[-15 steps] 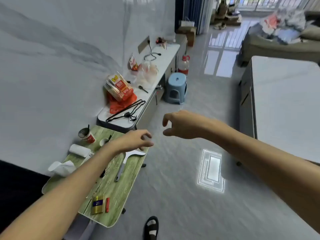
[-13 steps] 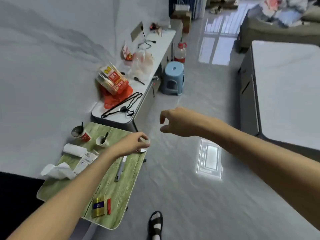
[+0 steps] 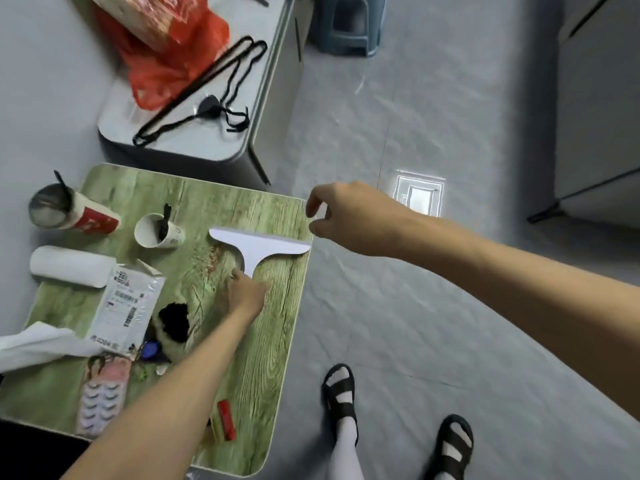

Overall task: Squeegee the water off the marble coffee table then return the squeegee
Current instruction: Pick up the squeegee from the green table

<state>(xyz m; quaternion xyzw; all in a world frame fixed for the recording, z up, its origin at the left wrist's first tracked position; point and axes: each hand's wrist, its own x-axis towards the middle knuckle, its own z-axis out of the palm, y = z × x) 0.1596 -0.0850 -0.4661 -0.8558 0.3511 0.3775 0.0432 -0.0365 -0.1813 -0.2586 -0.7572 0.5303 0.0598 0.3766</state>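
On green table (image 3: 277, 358), left hand (image 3: 247, 294) fingers (image 3: 238, 276) curl over squeegee (image 3: 259, 243) handle.

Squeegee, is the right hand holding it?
No, the right hand hovers empty beside the squeegee lying on the green table.

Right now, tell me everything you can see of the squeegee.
The squeegee is white and T-shaped, plastic by its look: a wide blade narrowing into a neck. It lies flat on the green wood-grain table, with one blade tip at the table's right edge. The left hand covers its handle; whether it grips cannot be told. The right hand hovers near that tip, seemingly apart.
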